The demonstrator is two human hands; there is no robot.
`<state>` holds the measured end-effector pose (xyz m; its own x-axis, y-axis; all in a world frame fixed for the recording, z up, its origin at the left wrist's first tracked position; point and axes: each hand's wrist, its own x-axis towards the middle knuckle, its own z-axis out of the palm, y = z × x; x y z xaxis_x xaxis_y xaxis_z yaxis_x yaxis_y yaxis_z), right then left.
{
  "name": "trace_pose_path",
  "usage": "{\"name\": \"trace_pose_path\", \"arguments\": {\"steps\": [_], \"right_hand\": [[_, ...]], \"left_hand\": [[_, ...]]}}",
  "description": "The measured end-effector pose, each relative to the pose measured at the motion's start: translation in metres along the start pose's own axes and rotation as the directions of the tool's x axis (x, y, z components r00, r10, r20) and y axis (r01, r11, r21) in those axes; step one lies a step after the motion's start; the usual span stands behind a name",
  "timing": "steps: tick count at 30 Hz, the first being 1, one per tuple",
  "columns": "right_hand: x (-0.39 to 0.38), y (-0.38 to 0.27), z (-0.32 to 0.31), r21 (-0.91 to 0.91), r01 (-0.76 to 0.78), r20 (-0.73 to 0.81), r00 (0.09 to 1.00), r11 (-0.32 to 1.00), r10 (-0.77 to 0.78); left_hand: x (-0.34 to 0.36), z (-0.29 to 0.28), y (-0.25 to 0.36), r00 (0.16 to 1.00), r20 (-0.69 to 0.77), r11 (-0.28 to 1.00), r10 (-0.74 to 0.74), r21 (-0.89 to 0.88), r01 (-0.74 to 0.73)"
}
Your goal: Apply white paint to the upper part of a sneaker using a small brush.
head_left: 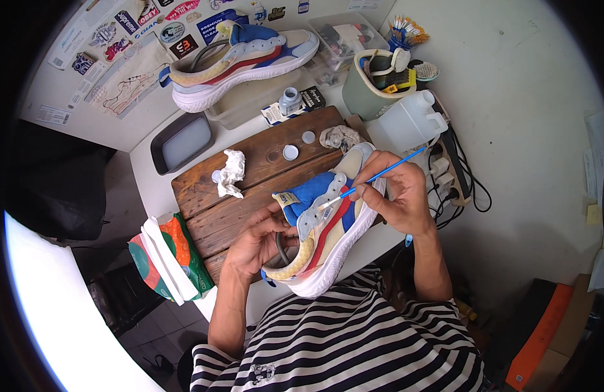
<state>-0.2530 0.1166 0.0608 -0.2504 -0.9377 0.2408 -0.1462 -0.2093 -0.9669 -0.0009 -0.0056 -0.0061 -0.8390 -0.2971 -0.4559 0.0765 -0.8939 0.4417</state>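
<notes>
A multicoloured sneaker (pixel 341 245) with blue tongue, red stripe and white sole is held tilted over the wooden board (pixel 210 212). My left hand (pixel 256 242) grips it near the heel collar and tongue. My right hand (pixel 396 196) holds a thin blue paintbrush (pixel 385 170), whose pale tip touches or hovers just over the grey lace panel. Crumpled white tissue (pixel 231 171), small white caps (pixel 291 152) and a stained rag (pixel 338 137) lie on the board.
Behind are a second sneaker (pixel 236 81), clear bins (pixel 341 36), a grey tray (pixel 181 144) and a paint jar (pixel 289 104). A brush-filled bucket (pixel 364 95), white jug (pixel 406 124) and power strip (pixel 453 166) stand right. A tissue pack (pixel 191 248) sits left.
</notes>
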Motion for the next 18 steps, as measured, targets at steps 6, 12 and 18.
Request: {"name": "trace_pose_path", "arguments": {"steps": [6, 12, 18], "right_hand": [[0.000, -0.002, -0.001, -0.047, 0.035, 0.031, 0.999, 0.998, -0.034], [-0.002, -0.002, -0.008, -0.099, 0.071, 0.058, 0.996, 0.993, -0.065], [-0.004, -0.004, -0.004, -0.004, 0.025, -0.031, 0.999, 1.000, -0.025]], "left_hand": [[0.002, -0.007, -0.002, 1.000, 0.022, 1.000, 0.000, -0.019, 0.000], [-0.001, 0.003, 0.001, 1.000, 0.004, 1.000, -0.005, -0.001, 0.005], [0.001, 0.001, 0.001, 0.998, 0.069, 1.000, 0.005, -0.031, -0.003]]}}
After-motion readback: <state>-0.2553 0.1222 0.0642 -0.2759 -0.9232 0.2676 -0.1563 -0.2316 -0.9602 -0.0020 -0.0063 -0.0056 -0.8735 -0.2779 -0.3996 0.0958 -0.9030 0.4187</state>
